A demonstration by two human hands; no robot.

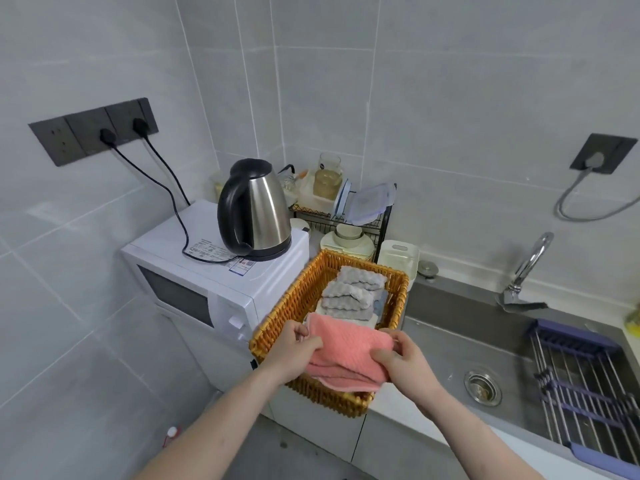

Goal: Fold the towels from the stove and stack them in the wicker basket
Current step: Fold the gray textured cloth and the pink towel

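the left hand (298,344) pinches the near-left edge of the pink towel (349,355), its grip clenched on the cloth, likely to keep the fold from opening as it goes in; the towel hangs folded in several layers over the near end of the wicker basket (287,306), soft, ribbed, its lower edges loose; grey folded towels (349,292) already lie stacked at the far end; the right hand (401,358) grips the right corner, fingers closed around the layers.

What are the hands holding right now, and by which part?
Both hold one folded pink towel above the wicker basket: the left hand pinches its left edge, the right hand grips its right edge.
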